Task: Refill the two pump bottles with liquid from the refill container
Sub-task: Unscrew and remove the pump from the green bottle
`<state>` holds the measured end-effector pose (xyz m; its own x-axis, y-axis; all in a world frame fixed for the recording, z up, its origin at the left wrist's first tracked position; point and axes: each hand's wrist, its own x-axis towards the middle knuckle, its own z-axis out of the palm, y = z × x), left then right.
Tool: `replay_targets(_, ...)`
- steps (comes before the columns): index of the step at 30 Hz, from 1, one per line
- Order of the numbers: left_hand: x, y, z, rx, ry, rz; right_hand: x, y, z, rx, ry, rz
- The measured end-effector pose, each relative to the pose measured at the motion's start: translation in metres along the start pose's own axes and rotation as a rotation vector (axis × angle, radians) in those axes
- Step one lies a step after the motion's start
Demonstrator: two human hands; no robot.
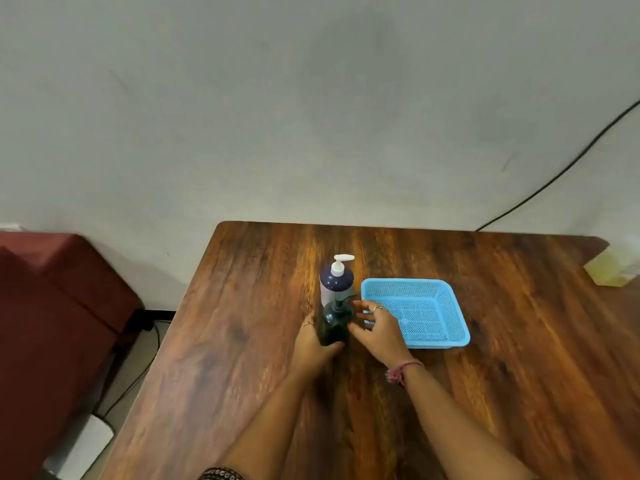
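I see the dark pump bottle [335,323] standing upright near the middle of the tabletop [242,341], its long axis vertical and its pump head on top. Touching or just behind it, toward the far edge, stands the navy-and-white pump bottle [336,280] with a white pump. No refill container shows anywhere in my view.

My left hand [313,344] is wrapped round the dark bottle's body from the left, thumb curled across its near side, so it grips and steadies it. My right hand [377,327] sits just to the right of the bottle, fingers spread and loosely bent, holding nothing; its fingertips are close to the pump collar, though I cannot tell if they touch. I judge the pump head is the next target, and the right hand is the free one nearest it.

A blue basket [460,320] lies just beyond the right hand, toward the right edge.
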<state>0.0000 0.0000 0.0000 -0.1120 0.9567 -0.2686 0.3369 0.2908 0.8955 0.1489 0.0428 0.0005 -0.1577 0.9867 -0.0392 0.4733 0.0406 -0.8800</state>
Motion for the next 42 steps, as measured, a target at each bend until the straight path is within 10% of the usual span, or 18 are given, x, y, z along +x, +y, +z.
replay_targets(22, 0.022, -0.003, -0.004, -0.113, 0.114, 0.141, -0.005, -0.03, 0.003, 0.129, 0.077, 0.028)
replay_targets(42, -0.023, 0.142, 0.034, -0.183, 0.155, 0.403, -0.005, -0.112, -0.12, 0.358, 0.279, -0.154)
